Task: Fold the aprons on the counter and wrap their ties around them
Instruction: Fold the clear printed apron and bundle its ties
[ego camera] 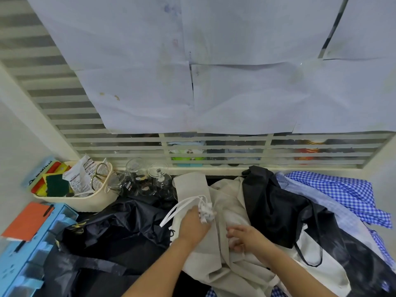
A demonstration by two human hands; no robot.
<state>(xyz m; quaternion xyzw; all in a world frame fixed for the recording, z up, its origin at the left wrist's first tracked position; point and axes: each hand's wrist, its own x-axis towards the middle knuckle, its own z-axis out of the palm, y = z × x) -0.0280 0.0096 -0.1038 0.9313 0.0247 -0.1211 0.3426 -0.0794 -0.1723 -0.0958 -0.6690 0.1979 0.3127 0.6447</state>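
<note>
your left hand (194, 225) pinched the bunched white fabric ties (206, 213) atop the folded beige cloth apron (190, 189), which ran toward 12 o'clock. it looked limp and light, so grip the fold. your right hand (246, 237), at 3 o'clock of it, had a grip i couldn't tell.

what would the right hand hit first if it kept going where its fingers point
Its fingers point left, so the right hand would probably first meet the folded edge of the beige apron, then the left hand gripping the bunched white ties; depth is unclear.
</note>
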